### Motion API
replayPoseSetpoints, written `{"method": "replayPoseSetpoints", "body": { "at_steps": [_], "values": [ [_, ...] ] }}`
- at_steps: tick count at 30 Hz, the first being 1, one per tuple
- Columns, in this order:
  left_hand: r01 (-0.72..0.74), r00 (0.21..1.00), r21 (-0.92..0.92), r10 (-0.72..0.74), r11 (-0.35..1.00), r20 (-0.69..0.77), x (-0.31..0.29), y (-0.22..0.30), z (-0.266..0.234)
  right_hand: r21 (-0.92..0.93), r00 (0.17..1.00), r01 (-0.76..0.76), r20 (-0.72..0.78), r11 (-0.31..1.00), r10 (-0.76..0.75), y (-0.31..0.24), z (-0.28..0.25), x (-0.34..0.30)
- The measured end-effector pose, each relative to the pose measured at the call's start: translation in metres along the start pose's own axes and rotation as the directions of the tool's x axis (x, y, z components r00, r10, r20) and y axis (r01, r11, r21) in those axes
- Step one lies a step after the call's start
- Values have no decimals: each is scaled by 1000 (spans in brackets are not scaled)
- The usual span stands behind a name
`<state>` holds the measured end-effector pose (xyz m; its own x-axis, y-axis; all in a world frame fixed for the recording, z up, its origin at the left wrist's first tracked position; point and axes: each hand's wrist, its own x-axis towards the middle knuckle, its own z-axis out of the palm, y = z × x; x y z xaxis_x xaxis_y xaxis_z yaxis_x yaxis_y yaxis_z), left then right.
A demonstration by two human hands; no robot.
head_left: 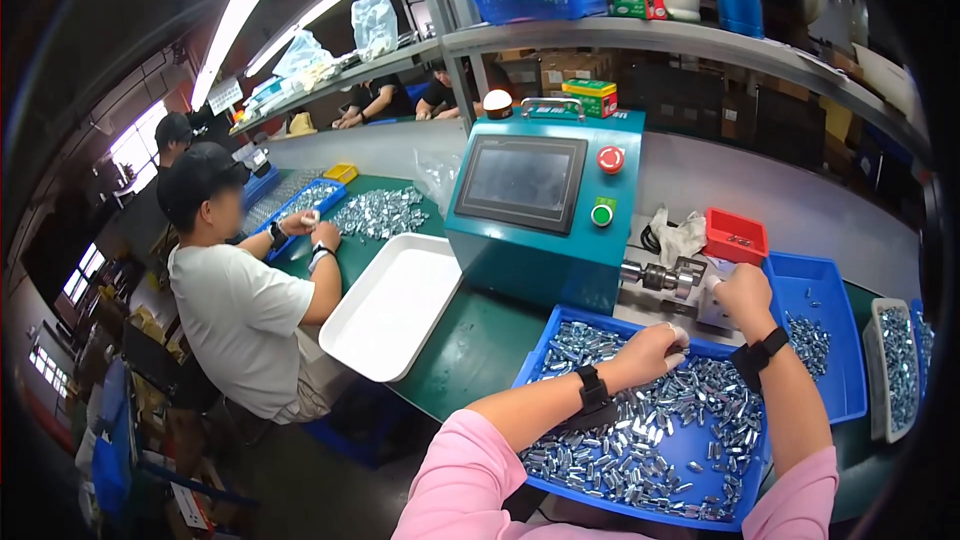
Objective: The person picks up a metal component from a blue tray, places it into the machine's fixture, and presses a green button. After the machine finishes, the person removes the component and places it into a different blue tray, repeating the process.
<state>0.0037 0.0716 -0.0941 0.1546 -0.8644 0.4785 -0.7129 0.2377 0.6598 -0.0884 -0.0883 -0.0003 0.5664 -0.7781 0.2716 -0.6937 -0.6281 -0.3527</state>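
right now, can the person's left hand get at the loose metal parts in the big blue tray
Probably yes: the left hand is over the blue tray in this view, and many metal parts lie uncovered around it. Whether its fingers already hold one is unclear.

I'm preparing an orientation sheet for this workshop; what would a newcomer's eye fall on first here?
Probably the teal machine at the centre, with its dark screen and red button. Next, the blue tray of shiny metal parts in front, with the person's left hand above it and right hand beside the machine's metal shaft. The white tray stands out left of the machine.
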Motion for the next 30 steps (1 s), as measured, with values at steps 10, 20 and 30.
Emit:
{"method": "replayPoseSetpoints", "body": {
  "at_steps": [10,20,30],
  "values": [
    [-4,994,97,14,995,-110,21,16,-23,-288,969,-238,-3,928,247,143,-38,0],
    [3,1000,498,9,867,-21,103,18,-17,-274,965,-201,111,940,238,159,-64,-28],
    [19,995,578,-69,816,65,111,8,-16,62,988,-153,2,986,154,155,-102,-57]
  ]
}}
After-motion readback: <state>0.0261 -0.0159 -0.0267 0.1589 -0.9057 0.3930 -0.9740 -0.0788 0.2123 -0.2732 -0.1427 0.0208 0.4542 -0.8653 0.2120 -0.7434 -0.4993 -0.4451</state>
